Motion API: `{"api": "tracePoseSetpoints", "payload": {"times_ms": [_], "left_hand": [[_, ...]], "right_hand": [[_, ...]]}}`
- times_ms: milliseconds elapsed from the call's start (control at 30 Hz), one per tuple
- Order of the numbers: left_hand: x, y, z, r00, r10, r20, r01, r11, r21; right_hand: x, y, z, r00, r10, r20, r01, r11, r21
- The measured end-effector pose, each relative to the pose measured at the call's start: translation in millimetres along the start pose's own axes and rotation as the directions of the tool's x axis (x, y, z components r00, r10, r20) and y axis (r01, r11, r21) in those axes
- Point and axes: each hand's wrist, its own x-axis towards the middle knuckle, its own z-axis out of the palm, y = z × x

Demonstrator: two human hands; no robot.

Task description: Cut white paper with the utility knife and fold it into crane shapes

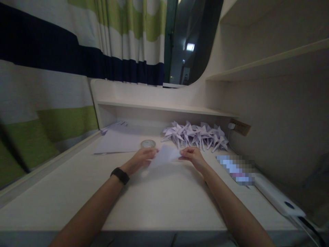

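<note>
Paper (164, 156) sits pinched between your left hand (138, 160) and right hand (192, 157). Line up the edges, hold tight, then press the fold flat on the desk (159, 202).

A pixelated patch (235, 169) hides something on the desk (164, 202); both forearms run off the bottom edge.

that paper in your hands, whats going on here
Both hands hold one pale sheet of paper just above the desk: the left hand at its left edge, the right hand at its right. A pile of folded paper cranes lies behind, with a tape roll and flat sheets to the left.
</note>
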Motion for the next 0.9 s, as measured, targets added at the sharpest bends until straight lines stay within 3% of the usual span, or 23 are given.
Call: {"api": "tracePoseSetpoints", "payload": {"times_ms": [100, 233, 333, 433, 600, 667, 800, 900], "left_hand": [[1, -2, 4.2, 0.996, 0.044, 0.075, -0.051, 0.994, 0.092], [0, 1, 13.8, 0.994, 0.076, -0.072, -0.066, 0.989, 0.132], [-2, 6, 20.4, 0.981, 0.091, -0.17, -0.069, 0.989, 0.131], [-1, 7, 21.5, 0.967, 0.113, -0.23, -0.07, 0.98, 0.185], [1, 3, 20.2, 0.935, 0.165, -0.314, -0.089, 0.966, 0.243], [1, 0, 23.0, 0.924, 0.172, -0.343, -0.103, 0.972, 0.21], [1, -6, 32.6, 0.896, 0.207, -0.393, -0.171, 0.977, 0.126], [1, -10, 38.9, 0.885, 0.23, -0.404, -0.186, 0.972, 0.146]], "right_hand": [[-2, 7, 9, 0.998, -0.026, 0.048, 0.032, 0.993, -0.117], [-7, 8, 20, 0.991, -0.075, 0.107, 0.1, 0.962, -0.253], [-10, 5, 25, 0.989, -0.099, 0.112, 0.125, 0.957, -0.262], [-11, 1, 29, 0.993, -0.099, 0.059, 0.108, 0.978, -0.181], [-12, 2, 39, 0.995, -0.055, -0.082, 0.064, 0.992, 0.11], [-14, 8, 48, 0.998, 0.0, -0.057, 0.011, 0.98, 0.199], [-22, 25, 71, 0.986, 0.105, 0.131, -0.137, 0.952, 0.273], [-26, 32, 84, 0.992, 0.065, 0.105, -0.095, 0.944, 0.315]]}}
